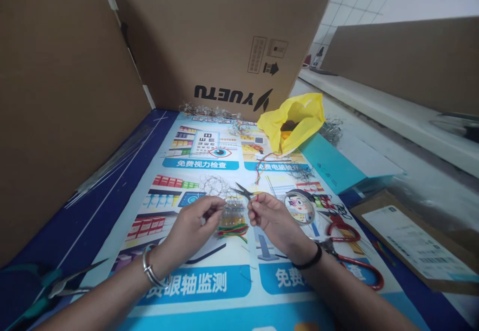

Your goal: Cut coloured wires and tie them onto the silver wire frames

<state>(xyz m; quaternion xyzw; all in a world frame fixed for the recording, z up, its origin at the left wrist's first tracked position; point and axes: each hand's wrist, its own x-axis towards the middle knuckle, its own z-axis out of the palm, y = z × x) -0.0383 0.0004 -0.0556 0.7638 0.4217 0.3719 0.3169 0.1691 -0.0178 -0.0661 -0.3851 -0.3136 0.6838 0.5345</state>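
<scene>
My left hand (200, 224) has its thumb and forefinger pinched together; what they hold, if anything, is too fine to make out. Facing it, my right hand (271, 219) is closed in a pinch, with a speck of red at its fingertips. Just beyond those fingertips a small tool with dark, parted jaws (244, 191) points left; I cannot tell whether the hand holds it. Between the hands lie a cluster of thin wire pieces (234, 210) and a bundle of red, green and yellow cords (234, 230). A loose tangle of fine wire (215, 185) sits behind.
Right of my hands are a tape roll (299, 207), a red-handled cutting tool (344, 236) and a brown parcel (422, 241). Farther back stand a yellow bag (295, 121) and a turquoise box (333, 164). Teal-handled scissors (48, 286) lie left. Cardboard (224, 32) walls the back.
</scene>
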